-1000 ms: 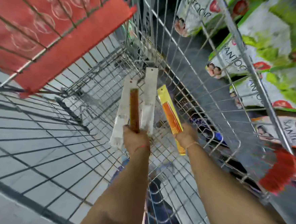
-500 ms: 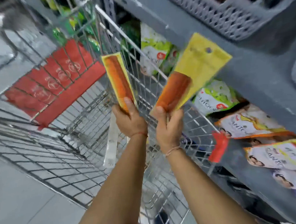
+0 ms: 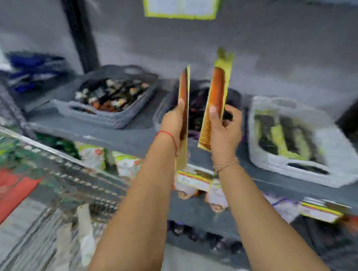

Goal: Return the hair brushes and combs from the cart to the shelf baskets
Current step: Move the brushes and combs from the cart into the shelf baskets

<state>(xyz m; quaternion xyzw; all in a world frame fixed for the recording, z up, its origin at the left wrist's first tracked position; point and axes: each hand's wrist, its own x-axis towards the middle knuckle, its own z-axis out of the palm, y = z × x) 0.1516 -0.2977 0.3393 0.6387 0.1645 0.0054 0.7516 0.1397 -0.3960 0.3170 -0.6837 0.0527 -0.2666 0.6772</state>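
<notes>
Two packaged combs, now raised from the cart up to the shelf baskets.

The left hand (image 3: pixel 174 123) has its grip clamped on one comb (image 3: pixel 184 105), the right hand (image 3: pixel 223 130) on the other comb (image 3: pixel 218 98); both stand nearly upright, close together, in front of the middle basket (image 3: pixel 233 95). Half a second ago they were over the cart (image 3: pixel 75 185), which now sits low at the left. A grey basket (image 3: pixel 113 118) and a white basket (image 3: pixel 298 165) flank the hands on the shelf (image 3: pixel 114 137).

Two upright, blurry, apparently brown combs (image 3: pixel 217 94) on yellow cards before grey shelf baskets (image 3: pixel 113 118).
</notes>
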